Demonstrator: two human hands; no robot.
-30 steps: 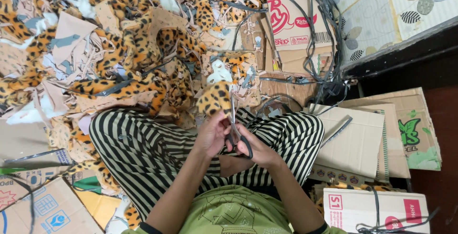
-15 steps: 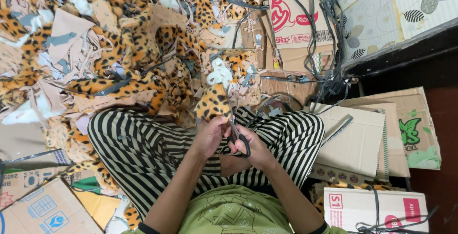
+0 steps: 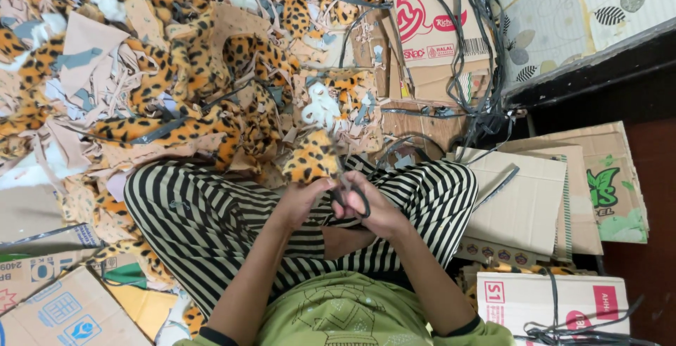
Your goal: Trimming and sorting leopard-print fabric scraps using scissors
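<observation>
A small piece of orange leopard-print plush fabric (image 3: 310, 161) is pinched at its lower edge by my left hand (image 3: 301, 201), just above my lap. Black-handled scissors (image 3: 350, 194) are gripped in my right hand (image 3: 373, 212), their blades running up along the right side of the piece. Both hands meet over my crossed legs in black-and-white striped trousers (image 3: 211, 219). The blade tips are hidden behind the fabric.
A big heap of leopard-print and beige fabric scraps (image 3: 162, 85) covers the floor ahead. Flattened cardboard boxes (image 3: 524, 201) lie to the right, more cardboard (image 3: 49, 304) at lower left. Black straps (image 3: 479, 36) trail over boxes at upper right.
The leopard piece has been turned and lowered slightly in my left hand, and the scissors have shifted a little along its edge. The view has also drifted a little.
</observation>
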